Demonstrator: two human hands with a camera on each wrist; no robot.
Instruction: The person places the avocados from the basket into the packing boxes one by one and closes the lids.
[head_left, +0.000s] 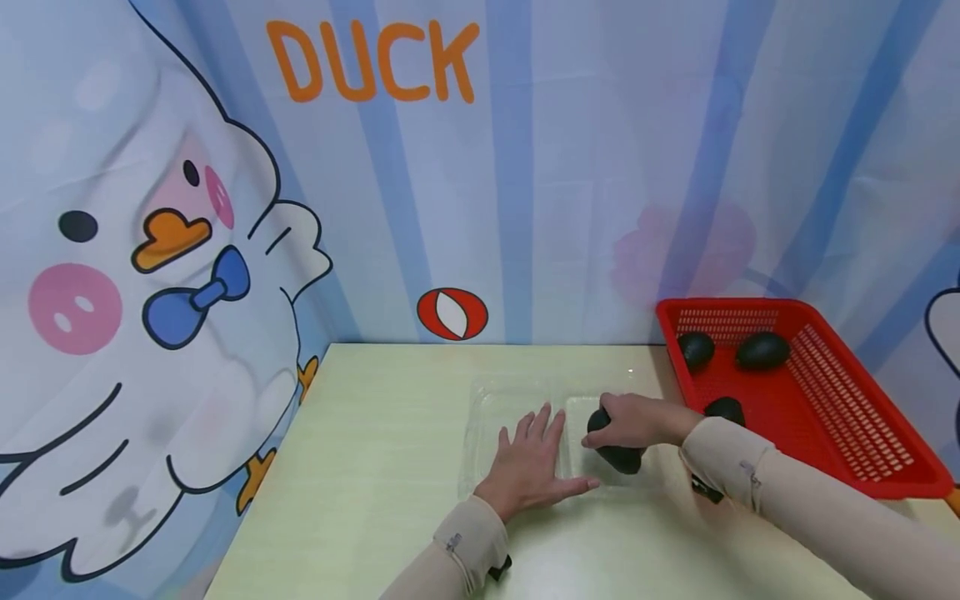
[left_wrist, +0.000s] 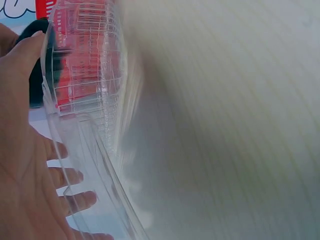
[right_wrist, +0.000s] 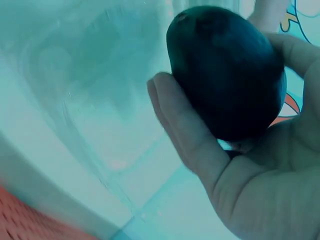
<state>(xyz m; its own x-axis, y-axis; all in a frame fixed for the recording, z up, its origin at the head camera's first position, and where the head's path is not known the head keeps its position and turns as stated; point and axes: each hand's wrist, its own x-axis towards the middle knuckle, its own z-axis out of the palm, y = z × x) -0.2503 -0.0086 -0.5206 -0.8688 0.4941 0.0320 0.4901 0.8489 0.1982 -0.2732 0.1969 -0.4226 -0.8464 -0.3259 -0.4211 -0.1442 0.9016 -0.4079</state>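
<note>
A dark avocado (head_left: pixel 621 458) is gripped in my right hand (head_left: pixel 643 419), over the right half of a clear plastic clamshell box (head_left: pixel 474 433). The right wrist view shows fingers and thumb curled round the avocado (right_wrist: pixel 227 75). My left hand (head_left: pixel 525 473) lies with its fingers spread over the left half of the box, thumb stretched toward the avocado. Seen from the left wrist, the thumb is right at the clear rim, and the other fingers of the left hand (left_wrist: pixel 25 165) show through the plastic.
A red plastic basket (head_left: pixel 806 450) stands on the right of the light wooden table (head_left: pixel 360 467). In it lie an avocado (head_left: pixel 762 350) at the back, another avocado (head_left: pixel 696 350) in the corner, and one avocado (head_left: pixel 725 408) near the right wrist. A printed duck curtain (head_left: pixel 577 167) hangs behind.
</note>
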